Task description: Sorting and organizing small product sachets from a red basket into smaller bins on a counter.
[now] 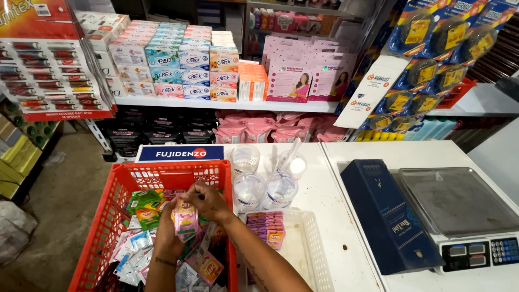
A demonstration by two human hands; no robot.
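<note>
Over a red plastic crate (111, 208) full of small sachets, both my hands hold a stack of pink sachets (185, 218). My left hand (168, 233) grips the stack from below and the left. My right hand (207, 199) pinches its top from above. Green, white and pink sachets (141, 205) lie loose in the crate beneath. To the right, a small white basket (316, 254) holds a neat row of pink sachets (268, 227).
Several clear plastic cups (264, 189) stand on the white counter behind the basket. A dark blue box (386, 216) and a digital scale (465, 216) sit at the right. Shelves of boxed goods (178, 65) fill the back; a floor aisle runs at left.
</note>
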